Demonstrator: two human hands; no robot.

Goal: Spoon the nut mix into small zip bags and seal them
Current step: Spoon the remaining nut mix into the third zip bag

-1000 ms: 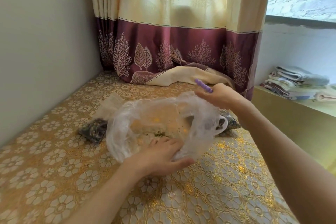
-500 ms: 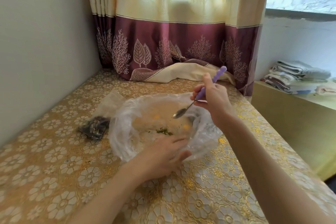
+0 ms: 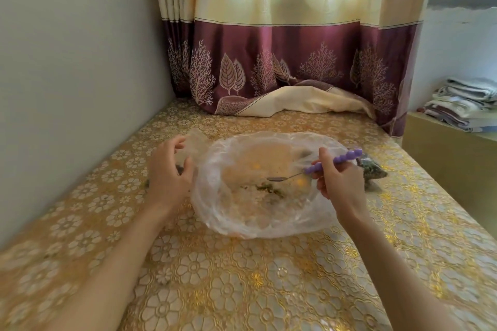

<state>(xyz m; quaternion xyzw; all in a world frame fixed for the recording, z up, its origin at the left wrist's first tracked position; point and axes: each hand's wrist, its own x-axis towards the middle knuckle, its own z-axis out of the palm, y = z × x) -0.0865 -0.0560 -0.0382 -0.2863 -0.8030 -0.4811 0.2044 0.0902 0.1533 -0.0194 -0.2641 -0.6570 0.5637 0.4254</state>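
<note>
One large clear bag (image 3: 258, 185) of nut mix (image 3: 265, 191) lay open on the worktop (image 3: 242, 285); one filled small bag (image 3: 372, 169) sat beside it; right hand (image 3: 340, 183) gripped one spoon (image 3: 317, 168) over it; left hand (image 3: 168, 173), half-curled, touched its rim.

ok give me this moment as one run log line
right hand: grips purple beaded-handle metal spoon, bowl over big clear plastic bag | left hand: empty, at bag's left edge | small filled zip bag: beyond right hand

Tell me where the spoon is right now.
Head view, right of centre: the purple-handled spoon is in the right hand, bowl over the open plastic bag.
</note>
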